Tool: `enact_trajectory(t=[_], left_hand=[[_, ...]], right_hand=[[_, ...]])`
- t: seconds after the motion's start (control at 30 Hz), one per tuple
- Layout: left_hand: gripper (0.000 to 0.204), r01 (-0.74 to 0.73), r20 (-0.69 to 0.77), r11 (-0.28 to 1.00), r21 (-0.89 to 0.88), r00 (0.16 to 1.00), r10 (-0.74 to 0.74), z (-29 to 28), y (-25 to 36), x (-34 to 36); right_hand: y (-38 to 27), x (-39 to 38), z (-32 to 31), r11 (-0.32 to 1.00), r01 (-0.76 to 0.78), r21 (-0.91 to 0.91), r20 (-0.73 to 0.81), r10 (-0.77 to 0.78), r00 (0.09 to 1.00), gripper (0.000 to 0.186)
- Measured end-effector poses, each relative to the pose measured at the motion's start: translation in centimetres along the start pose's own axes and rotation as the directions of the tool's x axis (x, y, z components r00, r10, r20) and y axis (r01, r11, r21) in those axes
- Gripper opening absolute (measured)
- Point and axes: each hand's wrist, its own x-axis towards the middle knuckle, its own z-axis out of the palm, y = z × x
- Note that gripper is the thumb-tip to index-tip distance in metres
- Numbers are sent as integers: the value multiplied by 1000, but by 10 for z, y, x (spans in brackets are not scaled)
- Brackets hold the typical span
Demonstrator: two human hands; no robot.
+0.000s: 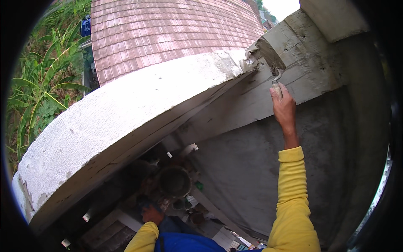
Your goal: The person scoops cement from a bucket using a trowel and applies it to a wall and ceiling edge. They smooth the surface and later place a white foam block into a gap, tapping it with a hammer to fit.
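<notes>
My right hand [282,103] is closed round the handle of a trowel [273,61], whose grey blade lies against wet mortar [250,59] where the white block wall [109,109] meets a rough concrete beam [312,54]. My left hand [152,213] is low in the view, fingers curled at a dark object [145,201] that I cannot make out in the shadow.
Far below are a round container [174,182], several smaller items and a long board [210,210]. A dark grey wall [243,168] stands under the beam. Beyond the white wall are a tiled roof [168,29], banana plants [42,92] and a blue object [85,26].
</notes>
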Motion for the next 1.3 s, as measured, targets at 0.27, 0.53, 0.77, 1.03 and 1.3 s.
enact_trajectory(t=[0.27, 0.53, 0.77, 1.03, 1.3], left_hand=[[83, 3, -10, 1000, -8, 1000, -4, -9, 2, -8], [84, -14, -11, 1000, -25, 1000, 13, -9, -7, 1], [101, -23, 114, 998, -53, 993, 29, -16, -11, 13], [35, -809, -473, 413, -417, 582, 662, -108, 195, 2], [31, -918, -878, -325, -227, 48, 476, -346, 532, -81]], right_hand=[[14, 12, 17, 992, -16, -123, -127, 0, 992, 47], [-8, -17, -35, 634, -505, 586, 236, 462, 855, 39], [10, -83, -43, 714, -443, 542, 147, 439, 886, 36], [11, -196, -71, 406, -435, 804, 201, 502, 841, 35], [-13, -323, -113, 231, -497, 837, 209, 704, 679, 30]])
